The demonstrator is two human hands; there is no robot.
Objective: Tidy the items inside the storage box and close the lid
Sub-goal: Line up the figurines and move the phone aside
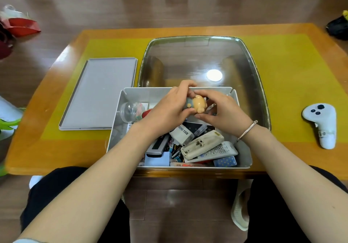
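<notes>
A wooden table [33,148] with a yellow mat [293,84] carries everything here. Largest on it is a clear plastic tub [252,77], open side up, at the far middle; just in front of it, at the near edge, sits the grey storage box [116,128], uncovered and crowded along its near and right side. The grey lid [98,94] lies flat on the mat to the left of the box, apart from it. Well off to the right rests a white handheld controller [322,124]. Inside the box, two white remote controls [205,146] lie stacked aslant near the right front, a white case marked MINI FAN [182,132] is just behind them, a grey bar-shaped device [156,146] leans to their left, a clear bottle [130,111] lies on its side at the far left, and a blue dotted case [225,161] stands in the front right corner; the small dark pieces between them look like batteries, though they are too small to tell. Above the box's far half, both hands meet: the left hand [167,111] and the right hand [224,111], which wears a silver bangle [246,130] at the wrist, each curl their fingers round a small peach and blue figurine [196,104], held clear of the contents.
</notes>
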